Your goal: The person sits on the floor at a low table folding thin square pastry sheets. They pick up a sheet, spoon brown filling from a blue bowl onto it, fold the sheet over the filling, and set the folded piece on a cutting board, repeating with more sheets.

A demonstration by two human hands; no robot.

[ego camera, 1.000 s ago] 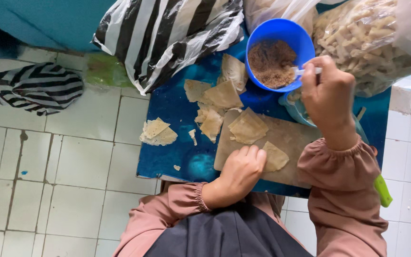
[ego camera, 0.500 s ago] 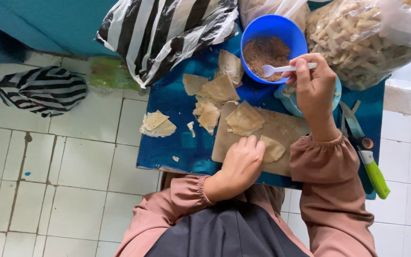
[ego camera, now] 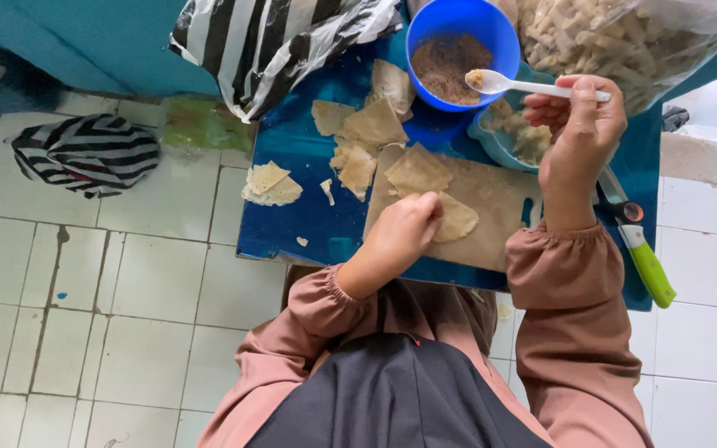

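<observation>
— Whereas the white spoon (ego camera: pixel 533 85) was dipped in the blue bowl (ego camera: pixel 460 50) a second ago, it is now seen lifted clear in the head view, with a small heap of brown filling carried in its scoop. How is it held?

— It is pinched by its handle in the right hand (ego camera: pixel 578 137), whose fingers are closed around it, above the bowl's rim.

— And the left hand (ego camera: pixel 404 232)?

— It is curled, knuckles up, and pressed on a pale wrapper (ego camera: pixel 456 218) lying on the brown board (ego camera: pixel 491 207) on the blue worktop (ego camera: pixel 292 207); whether anything is gripped cannot be told.

— What is meant by the change?

— Scooping is judged done; the filling appears ready to be brought to the wrapper.
</observation>
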